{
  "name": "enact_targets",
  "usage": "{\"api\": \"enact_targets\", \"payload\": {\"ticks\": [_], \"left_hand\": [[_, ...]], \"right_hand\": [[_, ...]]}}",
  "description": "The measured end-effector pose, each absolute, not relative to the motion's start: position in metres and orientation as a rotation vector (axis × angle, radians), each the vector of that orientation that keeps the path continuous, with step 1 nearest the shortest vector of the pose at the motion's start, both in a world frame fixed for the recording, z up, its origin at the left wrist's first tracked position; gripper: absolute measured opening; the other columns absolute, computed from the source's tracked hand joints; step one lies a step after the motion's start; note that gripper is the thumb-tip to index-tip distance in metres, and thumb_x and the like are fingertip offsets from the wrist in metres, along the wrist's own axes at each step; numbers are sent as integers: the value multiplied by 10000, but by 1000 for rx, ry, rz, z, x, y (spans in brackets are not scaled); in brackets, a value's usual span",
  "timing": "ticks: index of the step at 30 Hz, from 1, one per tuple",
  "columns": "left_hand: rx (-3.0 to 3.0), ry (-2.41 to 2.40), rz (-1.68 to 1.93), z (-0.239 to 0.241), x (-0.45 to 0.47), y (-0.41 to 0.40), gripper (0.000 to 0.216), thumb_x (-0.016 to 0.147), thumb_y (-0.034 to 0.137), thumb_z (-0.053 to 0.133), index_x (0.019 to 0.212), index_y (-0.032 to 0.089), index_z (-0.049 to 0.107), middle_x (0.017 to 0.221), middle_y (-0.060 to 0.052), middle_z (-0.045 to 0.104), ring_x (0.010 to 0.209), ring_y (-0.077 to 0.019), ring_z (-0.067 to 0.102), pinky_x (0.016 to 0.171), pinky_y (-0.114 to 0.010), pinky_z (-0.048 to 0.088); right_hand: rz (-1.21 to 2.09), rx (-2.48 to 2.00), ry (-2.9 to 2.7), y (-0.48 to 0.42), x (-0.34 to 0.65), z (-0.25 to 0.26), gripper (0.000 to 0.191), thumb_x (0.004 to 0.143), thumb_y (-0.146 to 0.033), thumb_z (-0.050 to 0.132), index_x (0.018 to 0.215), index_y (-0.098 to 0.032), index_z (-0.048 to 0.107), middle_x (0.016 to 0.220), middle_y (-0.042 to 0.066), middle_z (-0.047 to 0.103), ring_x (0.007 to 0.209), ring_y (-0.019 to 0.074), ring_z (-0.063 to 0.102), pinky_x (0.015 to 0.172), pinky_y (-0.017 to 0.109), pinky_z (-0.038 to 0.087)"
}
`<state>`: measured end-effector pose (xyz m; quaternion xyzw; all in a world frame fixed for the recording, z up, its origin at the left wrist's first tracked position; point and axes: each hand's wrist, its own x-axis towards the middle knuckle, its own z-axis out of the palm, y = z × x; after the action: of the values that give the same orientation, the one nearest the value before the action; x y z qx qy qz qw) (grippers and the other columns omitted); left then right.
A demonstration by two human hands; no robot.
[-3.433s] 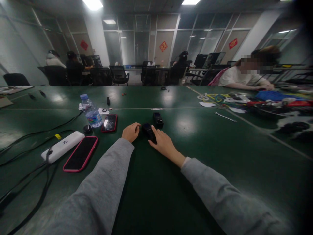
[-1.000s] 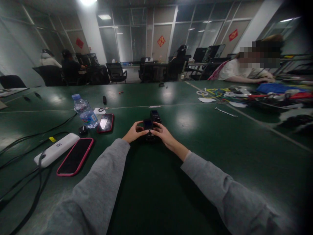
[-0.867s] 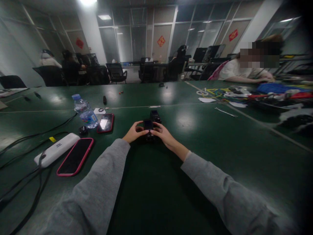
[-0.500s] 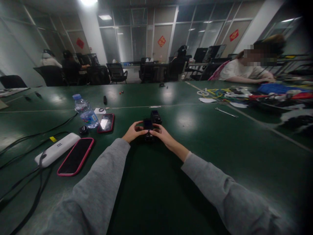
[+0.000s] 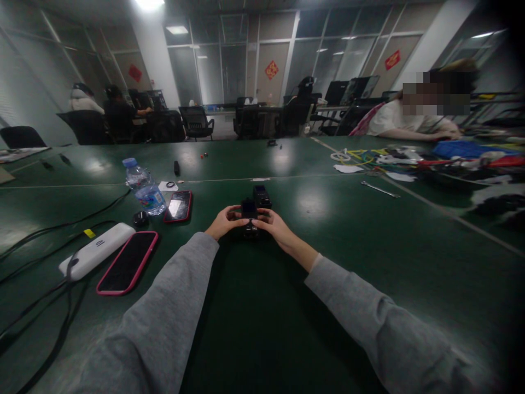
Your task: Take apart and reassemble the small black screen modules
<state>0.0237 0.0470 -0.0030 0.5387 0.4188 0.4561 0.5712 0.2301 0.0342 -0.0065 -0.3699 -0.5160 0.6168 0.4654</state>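
Note:
Both my hands meet at a small black device with a dark screen (image 5: 249,209), in the middle of the green table (image 5: 254,306). My left hand (image 5: 226,222) grips its left side, fingers behind and thumb at the front. From the right, my right hand (image 5: 274,225) holds it the same way, the two thumbs close together below the screen. Just behind stands a second black device (image 5: 261,196), partly covered by my right fingers. Further black parts (image 5: 250,230) show under my thumbs; whether they belong to the held device I cannot tell.
At left lie a pink-cased phone (image 5: 128,264), a white power bank (image 5: 97,250) with black cables, a red-edged phone (image 5: 178,206) and a tilted water bottle (image 5: 143,189). A wrench (image 5: 380,189) and a heap of cables (image 5: 369,156) lie right. A person (image 5: 404,117) sits beyond them.
My hands and the held device stay practically in place. At the far right, the seated person's head has dipped slightly.

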Motion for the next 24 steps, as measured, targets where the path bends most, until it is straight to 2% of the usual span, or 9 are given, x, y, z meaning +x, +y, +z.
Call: {"api": "enact_targets", "payload": {"ticks": [7,24], "left_hand": [[1250,1009,1077,-1,25,45,731,578,298,878,1206,142,538,938,-63,675,909,-204,650,955,-453,452],[1216,1015,1098,-3,25,47,743,578,304,881,1218,152,535,974,-74,683,944,-217,657,984,-472,446]], "right_hand": [[1523,-931,-1244,32,228,-2,683,627,-361,857,1181,-192,494,1016,69,635,996,223,610,973,421,449],[1532,-936,-1243,32,228,-3,780,642,-378,850,1284,-192,448,1049,76,619,1036,225,592,983,397,450]]}}
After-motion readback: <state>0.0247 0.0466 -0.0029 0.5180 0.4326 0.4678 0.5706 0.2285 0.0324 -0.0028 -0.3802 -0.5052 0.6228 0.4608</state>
